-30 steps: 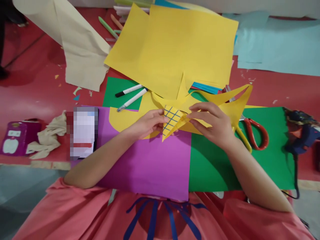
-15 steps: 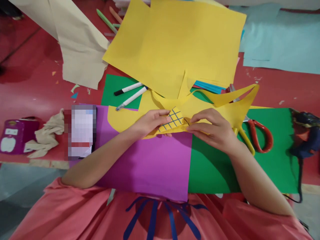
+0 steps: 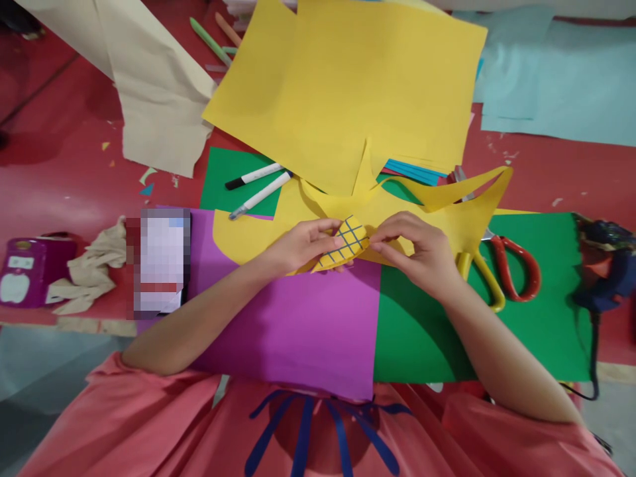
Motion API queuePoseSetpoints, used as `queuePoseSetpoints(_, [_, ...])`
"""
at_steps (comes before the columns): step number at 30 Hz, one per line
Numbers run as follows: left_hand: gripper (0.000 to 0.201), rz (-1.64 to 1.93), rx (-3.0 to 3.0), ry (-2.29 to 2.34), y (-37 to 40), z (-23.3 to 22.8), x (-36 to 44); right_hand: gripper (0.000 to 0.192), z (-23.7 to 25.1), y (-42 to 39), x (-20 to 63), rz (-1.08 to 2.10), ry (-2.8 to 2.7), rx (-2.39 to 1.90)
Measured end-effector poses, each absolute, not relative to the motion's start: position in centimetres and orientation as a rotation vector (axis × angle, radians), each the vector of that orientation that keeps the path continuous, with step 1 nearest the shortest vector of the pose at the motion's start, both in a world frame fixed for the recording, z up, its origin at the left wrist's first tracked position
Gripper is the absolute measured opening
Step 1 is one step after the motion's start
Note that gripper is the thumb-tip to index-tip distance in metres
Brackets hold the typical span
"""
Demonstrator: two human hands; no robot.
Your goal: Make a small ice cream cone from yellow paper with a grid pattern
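Note:
My left hand (image 3: pixel 311 245) is closed, thumb on top, around a small yellow paper-like piece (image 3: pixel 350 233) with crossing dark blue lines. Its pointed end tilts down to the left. My right hand (image 3: pixel 415 242) pinches thumb and forefinger together at the right edge of that piece; whatever lies between these fingertips is too small to make out. Beneath both hands lies a cut yellow sheet (image 3: pixel 248 237) with curved edges and thin strips. Close to my right wrist are yellow-handled scissors (image 3: pixel 491 285) and red-handled scissors (image 3: pixel 520 268).
Two white markers (image 3: pixel 261 195) lie beyond my left hand. A purple sheet (image 3: pixel 298 324) and a green sheet (image 3: pixel 422 344) cover the near table. Large yellow sheets (image 3: pixel 377 79) spread behind. A phone (image 3: pixel 161 262) is at left; a dark blue corded tool (image 3: pixel 609 281) is at right.
My right hand has shifted slightly left and up, its fingertips now at the lined piece's edge. The lined piece has turned a little in my left hand.

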State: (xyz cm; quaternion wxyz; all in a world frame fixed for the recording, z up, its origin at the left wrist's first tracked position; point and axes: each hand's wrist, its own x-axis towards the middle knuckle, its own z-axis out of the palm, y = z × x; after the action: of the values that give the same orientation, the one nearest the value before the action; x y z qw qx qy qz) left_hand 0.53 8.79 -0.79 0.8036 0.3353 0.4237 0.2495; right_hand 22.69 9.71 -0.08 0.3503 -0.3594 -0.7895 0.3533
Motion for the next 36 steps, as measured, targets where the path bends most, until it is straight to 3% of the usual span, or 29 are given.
queuePoseSetpoints(11, [0.043,0.572,0.790,0.872,8.7,-0.9,0.7,0.011,-0.7,9.0,21.7,1.133,-1.824,-1.091])
queuePoseSetpoints(36, [0.046,0.534,0.942,0.918,8.4,-1.5,0.6,0.008,-1.3,8.7,21.5,1.045,-1.748,-1.191])
